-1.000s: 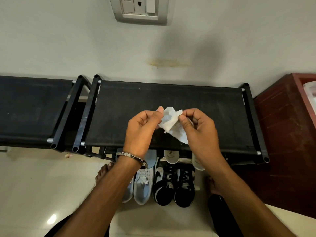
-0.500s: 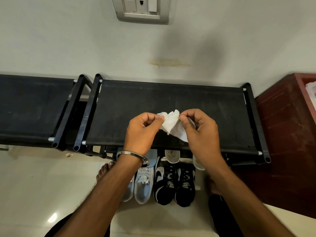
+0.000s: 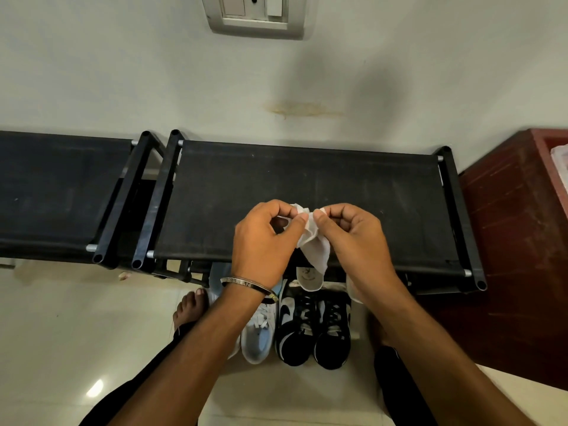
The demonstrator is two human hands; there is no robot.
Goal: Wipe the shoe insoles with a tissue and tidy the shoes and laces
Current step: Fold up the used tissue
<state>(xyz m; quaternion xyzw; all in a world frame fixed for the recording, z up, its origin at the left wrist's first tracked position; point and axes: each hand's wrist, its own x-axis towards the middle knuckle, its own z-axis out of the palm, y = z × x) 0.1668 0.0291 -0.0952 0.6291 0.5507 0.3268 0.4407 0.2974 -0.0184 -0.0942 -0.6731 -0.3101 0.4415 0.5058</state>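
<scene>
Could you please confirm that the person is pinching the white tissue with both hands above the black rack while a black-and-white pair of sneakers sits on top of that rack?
Not quite. The head view shows the black-and-white sneakers on the floor in front of the black rack, not on top of it. The rest holds: the left hand and the right hand both pinch the white tissue above the rack.

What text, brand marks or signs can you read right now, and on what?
Bracelet on the left wrist: engraved letters, roughly "SARAN"; the first characters are too blurred to read.
Black and white sneakers: a swoosh mark on the side, no words.
Insole behind them: a small printed logo, too small to read.
Wall switch plate: no lettering visible.
Tissue, pinched by the left hand and the right hand: blank.
</scene>
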